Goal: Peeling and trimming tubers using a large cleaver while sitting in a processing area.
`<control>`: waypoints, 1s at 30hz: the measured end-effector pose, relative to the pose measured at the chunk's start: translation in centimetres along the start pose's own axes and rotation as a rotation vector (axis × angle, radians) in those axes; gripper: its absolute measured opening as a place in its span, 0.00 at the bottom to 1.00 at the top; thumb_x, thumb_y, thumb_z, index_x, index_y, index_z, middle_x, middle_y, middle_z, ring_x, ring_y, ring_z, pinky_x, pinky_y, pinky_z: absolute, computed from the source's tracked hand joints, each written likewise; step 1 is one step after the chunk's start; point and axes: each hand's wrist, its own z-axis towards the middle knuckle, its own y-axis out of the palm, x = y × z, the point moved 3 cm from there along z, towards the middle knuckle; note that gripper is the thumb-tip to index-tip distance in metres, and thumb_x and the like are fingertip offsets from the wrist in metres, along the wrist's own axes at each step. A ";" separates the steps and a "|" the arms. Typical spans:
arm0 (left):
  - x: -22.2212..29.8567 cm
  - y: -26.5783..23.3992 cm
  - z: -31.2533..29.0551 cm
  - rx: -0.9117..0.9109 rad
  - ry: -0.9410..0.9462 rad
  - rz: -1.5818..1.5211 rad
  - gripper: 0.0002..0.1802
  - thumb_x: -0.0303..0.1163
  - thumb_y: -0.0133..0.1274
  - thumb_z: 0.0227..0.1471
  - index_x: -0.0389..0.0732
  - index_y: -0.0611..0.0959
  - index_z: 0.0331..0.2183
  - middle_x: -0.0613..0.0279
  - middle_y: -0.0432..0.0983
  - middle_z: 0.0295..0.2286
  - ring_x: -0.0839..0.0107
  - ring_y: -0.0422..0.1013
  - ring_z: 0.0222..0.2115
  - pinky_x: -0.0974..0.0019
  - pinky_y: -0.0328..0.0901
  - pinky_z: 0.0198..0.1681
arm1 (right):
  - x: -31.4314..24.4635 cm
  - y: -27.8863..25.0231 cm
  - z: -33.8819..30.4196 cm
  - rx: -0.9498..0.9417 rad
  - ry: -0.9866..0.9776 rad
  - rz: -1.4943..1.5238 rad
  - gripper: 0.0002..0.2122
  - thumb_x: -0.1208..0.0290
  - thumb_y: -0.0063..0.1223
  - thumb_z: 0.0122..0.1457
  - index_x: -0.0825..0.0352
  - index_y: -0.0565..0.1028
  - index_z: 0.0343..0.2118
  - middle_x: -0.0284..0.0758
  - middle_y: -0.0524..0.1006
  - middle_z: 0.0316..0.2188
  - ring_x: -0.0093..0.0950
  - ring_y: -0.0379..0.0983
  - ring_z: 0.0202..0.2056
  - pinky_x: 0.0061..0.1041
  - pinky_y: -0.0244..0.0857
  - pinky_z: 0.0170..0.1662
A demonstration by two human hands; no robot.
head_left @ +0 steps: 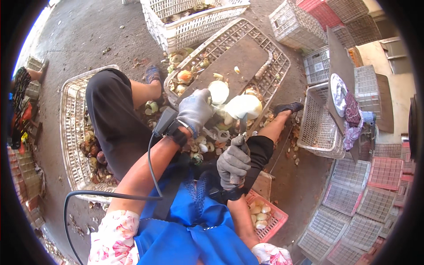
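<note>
My left hand (pixel 194 110), in a grey glove, is closed at the edge of a round white peeled onion (pixel 218 92); the glove hides most of its grip. My right hand (pixel 233 162), also gloved, is wrapped round the handle of a knife (pixel 243 125). The knife's blade points away from me and meets the underside of a second, larger white onion (pixel 245 106). Both onions are over the near edge of a board (pixel 234 66) laid on an upturned crate (pixel 274 73). An onion with brown skin (pixel 184 77) lies left of the board, among peel scraps.
A crate of unpeeled onions (pixel 73 145) stands at my left, a pink basket of peeled onions (pixel 274 221) at my right. Ahead is a large white crate (pixel 194 31). Stacked crates (pixel 349 212) line the right side. A cable (pixel 110 193) runs along my left arm.
</note>
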 end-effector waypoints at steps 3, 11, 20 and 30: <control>-0.9 0.2 -0.1 0.032 -0.012 -0.002 0.12 0.35 0.60 0.49 0.42 0.83 0.37 0.48 0.81 0.37 0.48 0.78 0.41 0.51 0.72 0.43 | 1.5 0.7 0.7 -0.060 -0.004 0.060 0.19 0.73 0.35 0.71 0.83 0.68 0.56 0.30 0.69 0.19 0.19 0.70 0.18 0.19 0.74 0.22; -1.9 0.4 -0.1 -0.054 0.049 -0.033 0.16 0.35 0.56 0.49 0.44 0.84 0.41 0.47 0.80 0.41 0.46 0.78 0.42 0.50 0.71 0.47 | 3.3 3.2 0.2 -0.248 -0.099 0.123 0.19 0.73 0.41 0.69 0.85 0.67 0.54 0.36 0.74 0.22 0.24 0.76 0.21 0.23 0.79 0.24; 0.5 -3.3 -1.9 -0.296 0.185 -0.858 0.24 0.35 0.59 0.50 0.43 0.84 0.51 0.57 0.84 0.42 0.68 0.79 0.42 0.64 0.72 0.47 | 5.5 1.8 0.4 -0.065 0.025 0.089 0.19 0.73 0.40 0.70 0.85 0.66 0.56 0.35 0.74 0.22 0.24 0.76 0.21 0.23 0.79 0.23; -0.8 -1.5 -1.1 -0.391 -0.057 -1.279 0.14 0.23 0.59 0.47 0.35 0.85 0.39 0.63 0.82 0.31 0.78 0.77 0.32 0.72 0.72 0.36 | 7.2 1.6 1.7 -0.010 0.098 0.077 0.17 0.73 0.35 0.70 0.83 0.69 0.52 0.31 0.72 0.20 0.20 0.72 0.18 0.20 0.76 0.20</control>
